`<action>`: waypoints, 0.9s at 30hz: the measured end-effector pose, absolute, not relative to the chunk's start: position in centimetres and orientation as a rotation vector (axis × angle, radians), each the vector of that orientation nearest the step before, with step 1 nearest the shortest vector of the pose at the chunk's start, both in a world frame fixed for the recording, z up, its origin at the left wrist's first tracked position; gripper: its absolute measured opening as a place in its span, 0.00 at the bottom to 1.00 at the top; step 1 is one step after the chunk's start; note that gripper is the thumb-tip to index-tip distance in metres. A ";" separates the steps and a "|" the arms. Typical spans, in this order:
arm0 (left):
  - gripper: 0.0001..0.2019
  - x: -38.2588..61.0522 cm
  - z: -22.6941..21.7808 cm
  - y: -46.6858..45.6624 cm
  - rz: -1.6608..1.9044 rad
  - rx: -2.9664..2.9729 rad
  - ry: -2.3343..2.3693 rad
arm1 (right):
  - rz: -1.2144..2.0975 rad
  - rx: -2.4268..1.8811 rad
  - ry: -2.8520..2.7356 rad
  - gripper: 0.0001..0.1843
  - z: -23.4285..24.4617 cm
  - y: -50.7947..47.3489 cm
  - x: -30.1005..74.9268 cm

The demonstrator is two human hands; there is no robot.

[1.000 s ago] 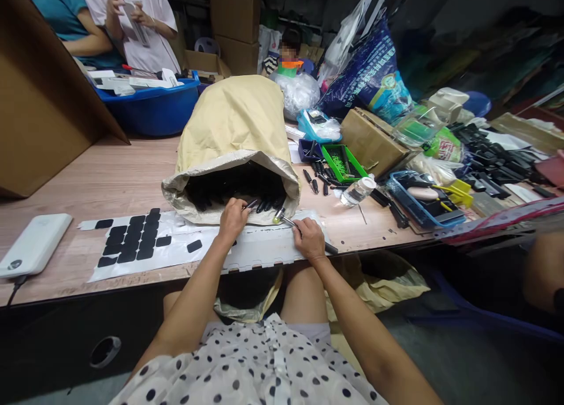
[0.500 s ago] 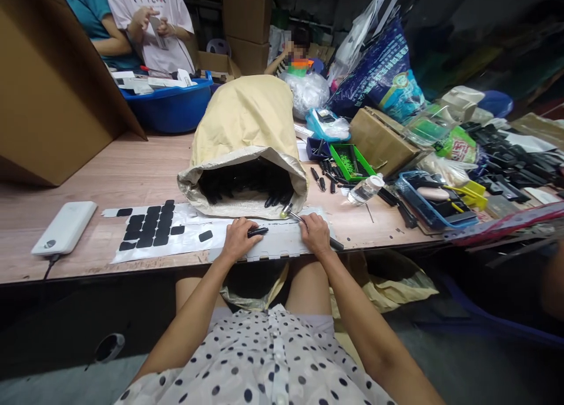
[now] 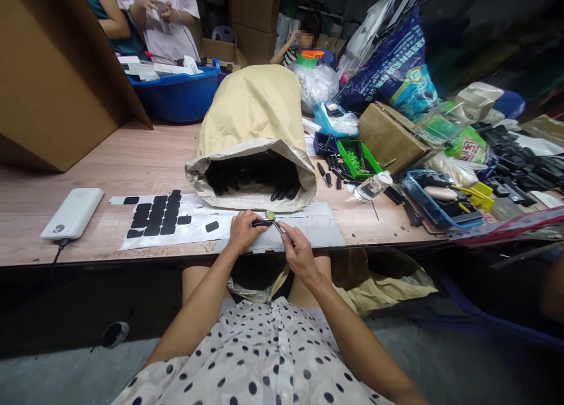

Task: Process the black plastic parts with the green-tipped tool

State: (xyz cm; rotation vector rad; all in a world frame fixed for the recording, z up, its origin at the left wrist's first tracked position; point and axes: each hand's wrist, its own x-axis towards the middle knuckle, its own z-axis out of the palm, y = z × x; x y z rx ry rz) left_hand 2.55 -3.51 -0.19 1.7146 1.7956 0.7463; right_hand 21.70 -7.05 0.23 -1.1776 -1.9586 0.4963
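My left hand (image 3: pixel 242 230) is closed on a small black elongated part (image 3: pixel 261 223) at the table's near edge. My right hand (image 3: pixel 298 251) grips a slim metal tool (image 3: pixel 277 224) whose round tip touches the end of that black part. Both hands hover over a white sheet (image 3: pixel 308 231). Just behind them lies a tan paper sack (image 3: pixel 253 108) on its side, its open mouth full of several similar black parts (image 3: pixel 282 194).
White backing sheets with black pads (image 3: pixel 154 220) lie left, beside a white power bank (image 3: pixel 73 212). A cardboard box (image 3: pixel 53 81) and blue tub (image 3: pixel 178 96) stand at back left, where other people stand. Trays, a bottle (image 3: pixel 372 187) and clutter fill the right.
My left hand drew a black part out of the sack's mouth toward the table edge. My right hand lifted off the sheet and brought the tool's tip to the part.
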 end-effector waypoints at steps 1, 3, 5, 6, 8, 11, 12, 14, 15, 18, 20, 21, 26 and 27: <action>0.04 2.6 -0.2 -3.5 0.751 1.709 1.799 | 0.508 -1.172 -1.970 0.22 0.0 -7.2 21.5; 0.03 2.7 -0.2 -3.4 0.757 1.698 1.808 | 0.519 -1.187 -2.010 0.23 -0.5 -7.4 21.3; 0.02 2.8 -0.1 -3.4 0.754 1.690 1.820 | 0.529 -1.215 -2.053 0.23 -0.7 -7.4 21.2; 0.02 2.8 -0.1 -3.4 0.751 1.686 1.827 | 0.537 -1.223 -2.062 0.23 -0.7 -7.4 21.1; 0.02 2.9 0.0 -3.4 0.749 1.674 1.834 | 0.554 -1.220 -2.040 0.23 -0.3 -7.3 21.0; 0.04 2.9 0.1 -3.4 0.743 1.656 1.830 | 0.559 -1.169 -1.961 0.23 0.9 -7.4 20.8; 0.05 2.9 0.1 -3.4 0.738 1.651 1.829 | 0.554 -1.150 -1.942 0.23 1.3 -7.4 20.8; 0.06 2.9 0.2 -3.4 0.737 1.644 1.829 | 0.535 -1.123 -1.915 0.23 1.7 -7.5 20.9; 0.06 2.9 0.2 -3.4 0.742 1.640 1.830 | 0.524 -1.122 -1.903 0.23 1.7 -7.6 21.0; 0.06 3.0 0.2 -3.4 0.759 1.633 1.831 | 0.502 -1.168 -1.883 0.22 0.9 -7.7 21.6; 0.06 3.0 0.2 -3.4 0.762 1.631 1.838 | 0.512 -1.196 -1.913 0.22 0.0 -7.7 21.9; 0.05 3.0 0.2 -3.4 0.763 1.631 1.841 | 0.521 -1.202 -1.936 0.22 -0.4 -7.8 22.1; 0.05 2.9 0.0 -3.5 0.779 1.669 1.834 | 0.447 -1.247 -1.955 0.22 -0.9 -6.8 22.7; 0.05 2.8 0.0 -3.5 0.781 1.683 1.833 | 0.402 -1.263 -1.956 0.23 -0.9 -6.2 23.0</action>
